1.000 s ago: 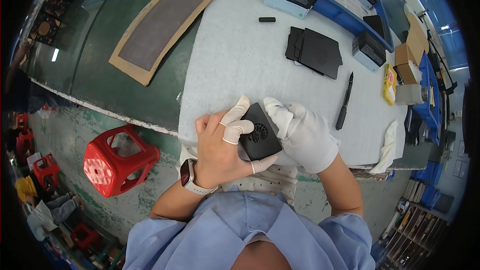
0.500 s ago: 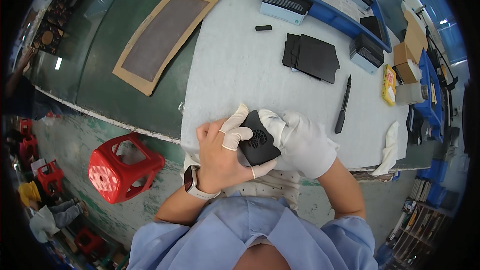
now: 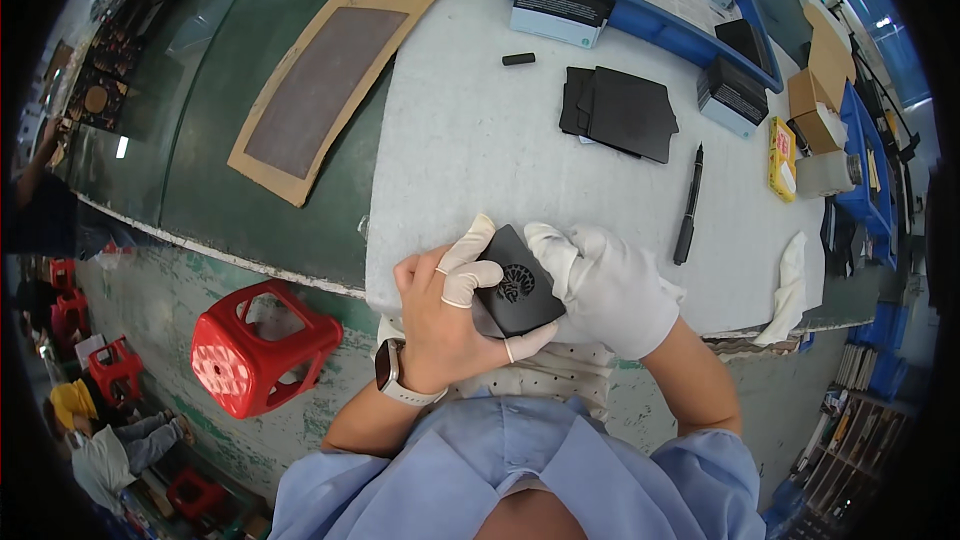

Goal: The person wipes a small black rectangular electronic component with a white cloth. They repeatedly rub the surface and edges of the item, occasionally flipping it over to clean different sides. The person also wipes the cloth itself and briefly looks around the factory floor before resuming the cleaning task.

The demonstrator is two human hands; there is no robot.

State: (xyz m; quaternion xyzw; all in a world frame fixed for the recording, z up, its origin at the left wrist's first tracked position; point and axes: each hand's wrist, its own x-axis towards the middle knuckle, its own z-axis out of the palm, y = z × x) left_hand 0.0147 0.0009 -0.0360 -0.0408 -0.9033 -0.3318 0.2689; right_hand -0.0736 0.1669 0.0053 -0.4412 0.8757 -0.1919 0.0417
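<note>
A flat black rectangular box [image 3: 522,302] with a round tree-like emblem is held tilted over the table's near edge. My left hand [image 3: 445,310] grips it from the left, white finger cots on its thumb and two fingers. At the box's right edge is my right hand [image 3: 620,290], in a white glove. Its fingers are bunched and touch the box; whether they hold anything, such as a cloth, cannot be told from the white folds. Beyond lie several thin black panels [image 3: 630,112] in a stack, and a black pen [image 3: 690,205] to the right.
A blue tray [image 3: 640,15] with boxes stands at the back. Nearby are black-and-blue cartons [image 3: 732,97], a small black cap [image 3: 519,59], a yellow packet [image 3: 782,160] and a white cloth [image 3: 787,290]. Cardboard with a grey sheet [image 3: 325,90] lies left. A red stool [image 3: 265,350] stands below.
The view has shifted slightly. The box is turned a little, so its emblem shows more fully from beside the right glove. Both hands stay on it.
</note>
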